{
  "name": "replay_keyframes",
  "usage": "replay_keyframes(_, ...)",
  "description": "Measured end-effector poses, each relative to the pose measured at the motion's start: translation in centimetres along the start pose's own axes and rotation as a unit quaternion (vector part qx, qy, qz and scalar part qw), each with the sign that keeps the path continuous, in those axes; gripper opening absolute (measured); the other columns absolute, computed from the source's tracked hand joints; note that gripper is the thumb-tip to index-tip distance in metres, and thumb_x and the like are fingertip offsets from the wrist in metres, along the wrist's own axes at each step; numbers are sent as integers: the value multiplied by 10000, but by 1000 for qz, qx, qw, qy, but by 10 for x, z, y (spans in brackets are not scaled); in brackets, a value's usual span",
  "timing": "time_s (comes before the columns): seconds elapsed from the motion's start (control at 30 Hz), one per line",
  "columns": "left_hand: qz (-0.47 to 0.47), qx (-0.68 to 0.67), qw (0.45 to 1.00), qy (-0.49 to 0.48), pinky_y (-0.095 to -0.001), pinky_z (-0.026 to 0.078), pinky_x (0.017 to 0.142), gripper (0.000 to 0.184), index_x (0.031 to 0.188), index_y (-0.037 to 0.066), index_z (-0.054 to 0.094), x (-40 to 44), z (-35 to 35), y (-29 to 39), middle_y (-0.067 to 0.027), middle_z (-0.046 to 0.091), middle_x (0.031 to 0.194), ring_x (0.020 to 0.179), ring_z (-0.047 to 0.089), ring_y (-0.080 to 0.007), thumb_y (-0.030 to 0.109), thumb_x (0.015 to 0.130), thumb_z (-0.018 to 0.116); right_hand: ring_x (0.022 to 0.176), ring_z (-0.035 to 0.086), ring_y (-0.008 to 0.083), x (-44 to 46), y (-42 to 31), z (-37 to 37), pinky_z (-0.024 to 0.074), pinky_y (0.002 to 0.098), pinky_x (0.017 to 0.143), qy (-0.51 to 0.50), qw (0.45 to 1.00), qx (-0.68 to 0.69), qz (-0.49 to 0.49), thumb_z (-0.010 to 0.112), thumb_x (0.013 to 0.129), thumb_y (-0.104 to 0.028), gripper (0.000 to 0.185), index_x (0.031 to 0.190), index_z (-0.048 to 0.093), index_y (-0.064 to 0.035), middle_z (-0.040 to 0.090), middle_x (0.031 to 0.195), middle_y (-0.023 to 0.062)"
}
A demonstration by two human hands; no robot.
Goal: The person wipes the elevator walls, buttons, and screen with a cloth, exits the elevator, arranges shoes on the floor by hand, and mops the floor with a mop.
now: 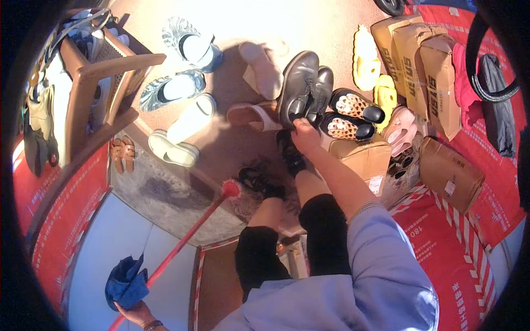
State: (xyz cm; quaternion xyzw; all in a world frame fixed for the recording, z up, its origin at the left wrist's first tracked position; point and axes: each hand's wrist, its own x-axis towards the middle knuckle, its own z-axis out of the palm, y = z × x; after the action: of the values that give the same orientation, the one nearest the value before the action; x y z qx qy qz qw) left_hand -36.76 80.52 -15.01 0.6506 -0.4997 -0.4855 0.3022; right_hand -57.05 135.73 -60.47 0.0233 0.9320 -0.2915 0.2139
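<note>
Harsh light burns the floor (248, 19) nearly white at top centre, fading to dimmer tones below. A dark shadow lies left of the glossy black leather shoes (301, 83). Fisheye distortion curves the outer areas, black vignetting closes the corners, and fine print looks soft

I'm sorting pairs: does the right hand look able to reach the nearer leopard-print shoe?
Probably yes: the nearer leopard-print shoe sits close beside the right hand, with nothing visible between, though that hand seems to grip a black leather shoe.

Head-worn view, facing forward and down
</note>
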Motion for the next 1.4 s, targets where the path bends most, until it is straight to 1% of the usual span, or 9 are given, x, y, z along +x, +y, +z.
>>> replay_keyframes(0.1,7,10,1000,-7,-457,289,1110,651,1367,-7,425,3,-4,1,-150,472,1387,1282,435,-314,466,926,501,1140,520,345,-13,-12,0,478,439,903,-36,996,-11,85,694,717,-121,349,1052,603,-87,446,1351,116)
replay_keyframes(0.2,7,6,1000,-8,-450,293,1108,649,1359,-14,429,9,-7,0,-154,472,1383,1278,438,-310,459,923,513,1229,443,360,-34,-22,-8,436,437,979,0,991,-81,102,714,713,-156,442,1140,608,-115,375,1403,142)
replay_keyframes(0.33,6,10,1000,-28,-462,276,1122,670,1395,9,399,24,-17,-1,-158,436,1420,1303,414,-326,480,926,483,1324,348,411,-51,-2,11,379,453,1044,-28,981,31,189,727,702,-183,785,1409,386,-164,275,1466,234)
replay_keyframes(0.37,7,13,999,-42,-463,277,1122,670,1396,10,399,28,-20,-1,-159,437,1420,1302,415,-327,481,926,482,1315,376,413,-50,11,17,379,444,1043,-52,979,107,166,738,692,-187,916,1468,251,-183,362,1426,242)
replay_keyframes(0.47,2,17,1000,-8,-467,282,1119,670,1390,11,409,30,-16,-1,-155,452,1408,1293,425,-331,488,924,481,1246,465,398,-52,17,8,392,417,1036,-83,955,218,182,757,676,-201,912,1443,268,-135,488,1312,252)
replay_keyframes(0.57,-13,15,997,-75,-468,289,1114,673,1383,12,420,35,-18,-1,-146,455,1408,1285,433,-333,492,917,493,1211,498,387,-56,55,39,393,399,1034,-129,959,186,168,776,665,-229,896,1406,295,-80,542,1248,245)
replay_keyframes(0.67,-5,27,1000,-10,-465,302,1105,667,1375,8,428,47,-16,3,-143,459,1407,1282,438,-329,481,912,514,1173,521,408,-42,38,27,417,430,1002,-113,961,190,164,758,700,-246,799,1346,335,-39,553,1233,250)
replay_keyframes(0.9,11,14,999,-39,-462,319,1094,649,1355,0,447,56,-14,9,-150,473,1392,1269,455,-319,461,907,542,965,611,426,-23,19,21,476,515,819,-76,965,1,250,671,808,-255,433,1148,469,-80,641,989,246)
replay_keyframes(1.4,24,58,992,-110,-457,381,1035,654,1290,-19,500,41,20,8,-190,538,1285,1177,524,-336,509,903,506,969,583,404,22,-34,-201,473,499,827,-63,991,-84,88,653,832,-457,467,1103,541,-94,561,1016,202)
